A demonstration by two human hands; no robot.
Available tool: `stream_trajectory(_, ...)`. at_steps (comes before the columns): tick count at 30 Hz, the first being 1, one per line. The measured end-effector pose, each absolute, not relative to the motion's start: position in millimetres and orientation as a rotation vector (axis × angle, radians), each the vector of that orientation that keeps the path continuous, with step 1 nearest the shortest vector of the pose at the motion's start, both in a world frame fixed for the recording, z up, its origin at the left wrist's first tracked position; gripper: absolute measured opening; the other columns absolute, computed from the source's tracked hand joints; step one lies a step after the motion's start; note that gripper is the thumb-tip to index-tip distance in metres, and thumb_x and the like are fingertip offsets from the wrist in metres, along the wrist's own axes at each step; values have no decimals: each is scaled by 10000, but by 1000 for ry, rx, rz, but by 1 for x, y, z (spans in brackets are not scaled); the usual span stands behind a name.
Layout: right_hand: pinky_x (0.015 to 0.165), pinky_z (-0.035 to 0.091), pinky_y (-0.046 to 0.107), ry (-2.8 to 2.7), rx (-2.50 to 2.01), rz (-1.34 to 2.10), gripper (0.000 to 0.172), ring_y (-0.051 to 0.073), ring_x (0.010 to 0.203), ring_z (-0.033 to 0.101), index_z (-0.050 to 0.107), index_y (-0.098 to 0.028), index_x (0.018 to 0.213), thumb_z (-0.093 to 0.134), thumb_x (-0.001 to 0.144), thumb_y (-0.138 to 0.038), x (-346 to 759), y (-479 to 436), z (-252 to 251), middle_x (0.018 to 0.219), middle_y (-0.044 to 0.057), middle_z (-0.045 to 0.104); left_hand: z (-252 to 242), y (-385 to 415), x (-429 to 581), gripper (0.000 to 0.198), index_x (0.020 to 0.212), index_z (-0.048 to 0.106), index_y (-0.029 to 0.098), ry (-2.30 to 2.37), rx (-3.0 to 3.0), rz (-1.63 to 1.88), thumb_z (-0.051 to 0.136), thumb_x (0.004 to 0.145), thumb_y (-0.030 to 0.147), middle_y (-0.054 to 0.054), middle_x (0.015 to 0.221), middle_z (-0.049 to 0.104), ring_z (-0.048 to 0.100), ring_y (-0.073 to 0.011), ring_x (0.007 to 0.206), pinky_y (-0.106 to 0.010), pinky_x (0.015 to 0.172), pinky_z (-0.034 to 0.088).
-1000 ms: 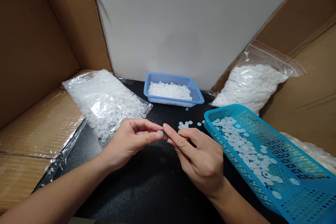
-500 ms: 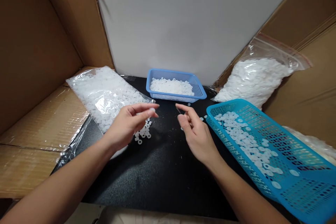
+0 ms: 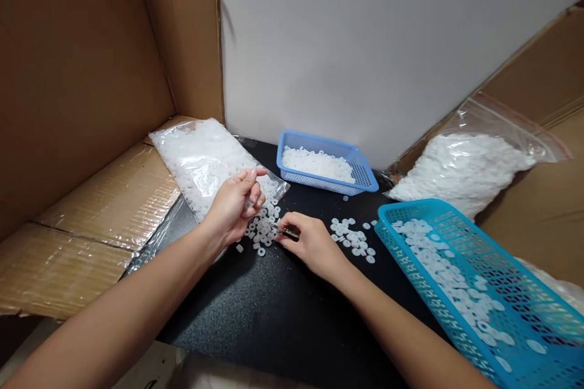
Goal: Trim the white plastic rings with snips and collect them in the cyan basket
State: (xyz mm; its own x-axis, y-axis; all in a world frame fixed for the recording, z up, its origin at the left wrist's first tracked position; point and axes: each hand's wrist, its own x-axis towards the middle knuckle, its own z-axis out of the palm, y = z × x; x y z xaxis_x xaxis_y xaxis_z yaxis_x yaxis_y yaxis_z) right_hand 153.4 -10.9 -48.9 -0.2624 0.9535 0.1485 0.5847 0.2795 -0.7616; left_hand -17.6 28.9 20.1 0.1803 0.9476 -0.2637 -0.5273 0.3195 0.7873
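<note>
My left hand [image 3: 239, 203] is closed over the near end of a clear bag of small white plastic pieces [image 3: 201, 158]. Its fingers curl toward the palm, and what they hold, if anything, is hidden. Below and beside it lies a loose pile of small white plastic rings [image 3: 262, 230] on the black table [image 3: 255, 310]. At the right edge of that pile, my right hand [image 3: 310, 240] pinches a slim metal tool [image 3: 291, 233] whose exact kind is hard to tell. The tool's tip points left into the rings.
A second group of white rings [image 3: 353, 237] lies right of my right hand. Farther back stands a blue basket [image 3: 326, 181] of white rings. A turquoise basket [image 3: 410, 258] with white discs and rings is at right, before a zip bag of white pieces [image 3: 460, 170]. Cardboard [image 3: 109, 194] borders the left.
My right hand has moved left and down, bringing the tool to the ring pile. The left fingers, which pinched a white piece, are now curled in. The view has shifted left.
</note>
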Motion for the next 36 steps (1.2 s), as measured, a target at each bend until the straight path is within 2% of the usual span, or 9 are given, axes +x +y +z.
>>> stream_trajectory(3, 710, 510, 264, -1857, -1346, 804, 83, 151, 794, 679, 654, -185, 912, 672, 873, -255, 164, -16, -45, 881, 21, 717, 16, 26, -16, 137, 941, 690, 112, 841, 682, 1080, 566, 982, 156, 16, 568, 542, 378, -46, 398, -135, 372, 151)
stream_trajectory(10, 778, 607, 258, -1386, -1052, 846, 422, 149, 926, 753, 552, -236, 1233, 758, 868, -275, 174, -42, -25, 1029, 38, 761, 5, 11, -6, 234, 944, 792, 116, 819, 955, 846, 809, 798, 299, -36, 759, 682, 298, -8, 414, -180, 410, 160)
stream_trajectory(12, 675, 593, 241, -1344, -1018, 813, 443, 138, 812, 752, 520, -243, 1262, 746, 880, -253, 173, -47, -20, 1017, 33, 766, 3, 5, -3, 353, 961, 806, 125, 780, 970, 765, 863, 737, 392, -23, 714, 658, 269, -14, 421, -201, 417, 139)
stream_trajectory(17, 534, 515, 227, -1313, -1042, 758, 471, 118, 638, 690, 512, -237, 1279, 749, 872, -216, 171, -51, -16, 945, 30, 768, 5, -3, 0, 477, 848, 801, 112, 758, 949, 637, 905, 651, 535, 90, 460, 297, 161, -29, 429, -221, 430, 76)
stream_trajectory(21, 600, 544, 207, -1336, -1014, 716, 478, 113, 728, 710, 509, -251, 1300, 733, 885, -168, 170, -54, -17, 946, 18, 767, 5, -3, 0, 444, 830, 799, 121, 766, 996, 653, 909, 650, 512, 72, 490, 350, 181, -27, 438, -227, 430, 80)
stream_trajectory(24, 532, 500, 183, -1354, -1027, 679, 472, 39, 546, 571, 526, -280, 1317, 713, 900, -161, 170, -56, -17, 1092, 23, 749, 3, -2, 0, 372, 858, 805, 129, 812, 1039, 676, 917, 653, 419, 39, 541, 490, 244, -27, 447, -220, 433, 107)
stream_trajectory(26, 478, 449, 170, -1328, -1050, 638, 445, 6, 474, 454, 565, -289, 1282, 725, 886, -165, 169, -56, -16, 1138, 11, 725, 2, -2, 0, 323, 878, 808, 139, 835, 1047, 681, 906, 669, 365, 35, 550, 525, 269, -29, 450, -211, 436, 131)
stream_trajectory(31, 546, 474, 165, -1268, -1093, 583, 99, 68, 594, 589, 680, -194, 930, 719, 905, -282, 173, -51, -15, 735, -20, 649, 2, 0, 1, 246, 893, 811, 163, 840, 1082, 706, 882, 690, 285, -10, 711, 678, 330, -28, 482, -195, 442, 191)
stream_trajectory(36, 469, 384, 168, -1320, -1144, 741, 398, 58, 465, 459, 669, -151, 709, 643, 953, -464, 175, -49, -13, 527, -23, 521, 1, 0, -1, 208, 879, 791, 182, 849, 1158, 750, 883, 707, 255, 18, 714, 670, 375, -35, 501, -187, 448, 243)
